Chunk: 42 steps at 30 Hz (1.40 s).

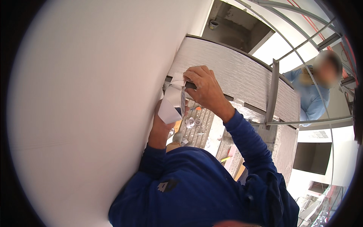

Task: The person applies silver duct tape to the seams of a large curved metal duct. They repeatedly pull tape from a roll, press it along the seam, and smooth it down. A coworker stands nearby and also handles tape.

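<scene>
White strip worked at the duct's near edge, by its left corner.
The white adhesive-looking strip [171,103] hangs at the near edge of the foil-clad duct [230,72], beside the white wall [90,94]. The right hand [207,89] has curled fingertips at the strip's upper end, the thumb apart below them; whether they pinch it, I cannot tell. The left hand [162,124] is partly behind the lower end, its grip hidden. The step looks like placing the strip; the next move probably calls for aligning it before pressing.
</scene>
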Each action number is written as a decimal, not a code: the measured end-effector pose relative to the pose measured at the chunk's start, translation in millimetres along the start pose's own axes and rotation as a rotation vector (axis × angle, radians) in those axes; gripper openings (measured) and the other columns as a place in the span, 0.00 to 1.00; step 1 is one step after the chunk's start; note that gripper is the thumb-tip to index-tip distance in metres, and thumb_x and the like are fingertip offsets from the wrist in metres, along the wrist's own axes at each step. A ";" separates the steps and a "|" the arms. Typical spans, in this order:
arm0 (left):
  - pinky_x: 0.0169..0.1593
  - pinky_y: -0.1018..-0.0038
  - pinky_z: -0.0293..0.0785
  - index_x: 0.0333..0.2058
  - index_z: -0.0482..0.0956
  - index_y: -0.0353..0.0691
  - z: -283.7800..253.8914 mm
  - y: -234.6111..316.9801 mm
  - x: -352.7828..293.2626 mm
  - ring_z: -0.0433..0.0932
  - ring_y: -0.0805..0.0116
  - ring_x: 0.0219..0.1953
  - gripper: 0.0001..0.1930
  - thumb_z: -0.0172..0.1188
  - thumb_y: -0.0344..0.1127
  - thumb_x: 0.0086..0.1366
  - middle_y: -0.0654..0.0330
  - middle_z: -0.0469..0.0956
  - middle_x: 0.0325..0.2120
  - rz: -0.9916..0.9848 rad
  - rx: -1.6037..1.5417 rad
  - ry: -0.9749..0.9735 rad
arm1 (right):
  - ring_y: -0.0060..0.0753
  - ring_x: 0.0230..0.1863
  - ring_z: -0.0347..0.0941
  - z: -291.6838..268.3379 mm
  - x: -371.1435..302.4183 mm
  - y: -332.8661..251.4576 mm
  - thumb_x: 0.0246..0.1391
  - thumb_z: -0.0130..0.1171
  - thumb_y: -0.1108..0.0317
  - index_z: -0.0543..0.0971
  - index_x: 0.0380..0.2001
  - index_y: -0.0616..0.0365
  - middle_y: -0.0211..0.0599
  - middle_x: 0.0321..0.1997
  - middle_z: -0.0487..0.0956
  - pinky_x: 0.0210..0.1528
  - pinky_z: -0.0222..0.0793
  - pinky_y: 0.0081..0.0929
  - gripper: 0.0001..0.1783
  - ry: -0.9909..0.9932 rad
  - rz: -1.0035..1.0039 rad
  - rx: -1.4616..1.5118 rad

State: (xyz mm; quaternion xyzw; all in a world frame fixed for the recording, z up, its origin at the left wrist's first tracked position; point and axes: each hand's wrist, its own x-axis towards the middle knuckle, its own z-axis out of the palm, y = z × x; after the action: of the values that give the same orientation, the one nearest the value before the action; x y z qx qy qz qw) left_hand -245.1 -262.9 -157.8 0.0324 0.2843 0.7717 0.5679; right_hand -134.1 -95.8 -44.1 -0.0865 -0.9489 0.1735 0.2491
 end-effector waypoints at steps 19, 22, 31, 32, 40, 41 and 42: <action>0.29 0.64 0.89 0.64 0.78 0.49 -0.8 -3.4 -7.4 0.89 0.54 0.32 0.26 0.58 0.57 0.78 0.50 0.88 0.39 -0.042 -0.040 0.022 | 0.44 0.49 0.73 1.6 19.9 -13.3 0.55 0.71 0.71 0.87 0.52 0.42 0.34 0.44 0.75 0.48 0.68 0.44 0.21 -0.114 -0.062 -0.208; 0.30 0.63 0.90 0.65 0.78 0.49 -1.8 -1.7 -6.2 0.90 0.52 0.34 0.27 0.57 0.59 0.78 0.49 0.88 0.40 -0.057 -0.063 -0.030 | 0.44 0.48 0.73 3.3 21.9 -13.6 0.56 0.71 0.71 0.87 0.50 0.42 0.34 0.43 0.75 0.48 0.68 0.44 0.18 -0.100 -0.067 -0.201; 0.30 0.63 0.90 0.66 0.76 0.44 2.2 -1.1 -8.6 0.90 0.53 0.36 0.25 0.62 0.50 0.77 0.51 0.87 0.41 0.007 -0.095 -0.105 | 0.41 0.45 0.71 10.4 20.8 -9.5 0.55 0.72 0.69 0.88 0.47 0.40 0.30 0.42 0.74 0.46 0.66 0.43 0.16 -0.046 -0.074 -0.196; 0.29 0.64 0.90 0.64 0.77 0.44 1.5 -1.0 -8.3 0.89 0.51 0.37 0.25 0.65 0.50 0.76 0.52 0.87 0.42 0.016 -0.072 -0.118 | 0.40 0.45 0.71 11.4 20.6 -9.1 0.55 0.72 0.69 0.88 0.47 0.40 0.30 0.41 0.74 0.46 0.66 0.42 0.17 -0.035 -0.079 -0.195; 0.29 0.63 0.91 0.65 0.77 0.43 -1.3 -4.0 -10.3 0.90 0.53 0.38 0.24 0.68 0.43 0.75 0.53 0.86 0.43 -0.006 -0.163 -0.097 | 0.41 0.47 0.71 18.9 20.9 -7.4 0.53 0.75 0.68 0.87 0.45 0.40 0.28 0.43 0.75 0.48 0.68 0.43 0.15 -0.022 -0.070 -0.210; 0.30 0.62 0.91 0.65 0.77 0.43 -1.8 -4.2 -10.9 0.90 0.52 0.38 0.24 0.68 0.43 0.75 0.52 0.86 0.43 -0.001 -0.150 -0.105 | 0.41 0.48 0.72 18.4 20.5 -7.5 0.54 0.75 0.68 0.88 0.47 0.40 0.28 0.45 0.76 0.50 0.70 0.44 0.16 -0.045 -0.054 -0.200; 0.31 0.61 0.91 0.66 0.77 0.43 -2.7 -4.6 -11.9 0.90 0.53 0.38 0.25 0.65 0.45 0.76 0.52 0.87 0.43 0.000 -0.110 -0.093 | 0.41 0.49 0.72 18.1 20.2 -7.6 0.55 0.74 0.68 0.88 0.47 0.40 0.28 0.45 0.76 0.50 0.70 0.44 0.15 -0.049 -0.054 -0.205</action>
State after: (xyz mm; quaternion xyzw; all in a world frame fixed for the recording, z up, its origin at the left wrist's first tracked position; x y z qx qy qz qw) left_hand -238.0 -273.7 -158.9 0.0370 0.2148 0.7839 0.5814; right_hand -161.2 -103.0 -47.0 -0.0815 -0.9695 0.0708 0.2200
